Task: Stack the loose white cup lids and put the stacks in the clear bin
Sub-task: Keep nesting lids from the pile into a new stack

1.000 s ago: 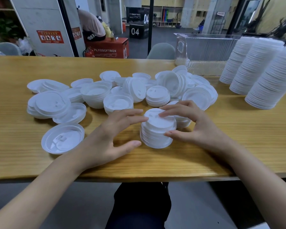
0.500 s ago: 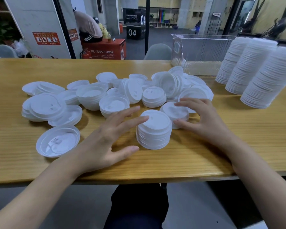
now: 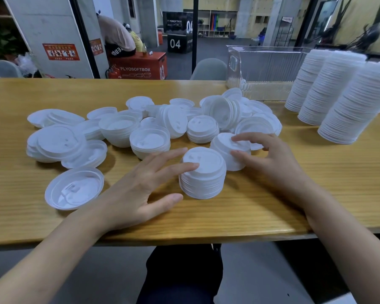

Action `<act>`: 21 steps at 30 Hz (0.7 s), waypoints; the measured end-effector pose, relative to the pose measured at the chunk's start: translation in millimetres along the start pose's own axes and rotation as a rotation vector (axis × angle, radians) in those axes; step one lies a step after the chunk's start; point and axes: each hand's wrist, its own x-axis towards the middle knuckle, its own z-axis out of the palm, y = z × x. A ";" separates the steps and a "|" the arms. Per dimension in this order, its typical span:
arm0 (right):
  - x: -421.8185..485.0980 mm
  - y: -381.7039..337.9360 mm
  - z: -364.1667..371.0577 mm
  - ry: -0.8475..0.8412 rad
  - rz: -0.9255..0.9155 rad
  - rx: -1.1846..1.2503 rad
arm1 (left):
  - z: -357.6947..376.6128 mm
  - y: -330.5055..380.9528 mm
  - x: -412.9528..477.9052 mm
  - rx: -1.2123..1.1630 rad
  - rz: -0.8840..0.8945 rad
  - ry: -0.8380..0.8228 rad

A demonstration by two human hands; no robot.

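A short stack of white lids [image 3: 203, 178] stands near the table's front edge. My left hand [image 3: 140, 189] lies beside it with straight fingers, one fingertip touching the stack's top. Just behind and to the right sits a smaller stack of lids [image 3: 223, 148]. My right hand [image 3: 272, 159] pinches that smaller stack, with fingers on its top and the thumb against its side. Several loose lids and small piles [image 3: 149, 137] spread over the middle of the table. The clear bin [image 3: 268, 69] stands at the back right.
Three tall leaning stacks of lids [image 3: 338, 97] stand at the right, in front of the bin's right end. One upturned lid [image 3: 74, 189] lies alone at the front left. The wooden table's front edge [image 3: 184, 235] runs just below my wrists.
My right hand left the front stack and moved back onto the smaller stack behind it. My left hand's fingertip came to rest on the front stack's top.
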 end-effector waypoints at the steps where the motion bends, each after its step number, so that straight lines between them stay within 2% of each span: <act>1: 0.0 -0.4 -0.3 -0.002 0.012 0.022 | -0.1 0.2 0.0 0.002 -0.001 0.000; 6: 0.2 -1.0 -1.3 0.057 0.046 0.036 | -0.3 1.3 -0.3 -0.011 -0.010 0.012; 9: -1.0 -7.3 -2.7 0.112 0.002 0.095 | -1.0 1.5 -0.9 -0.056 -0.027 0.047; 15: -6.4 -29.6 4.0 -0.127 -0.201 0.240 | -0.9 0.9 -2.4 -0.139 -0.101 0.113; 21: -5.5 -33.2 11.1 -0.238 -0.229 0.203 | -1.0 2.2 -3.0 -0.133 -0.112 0.103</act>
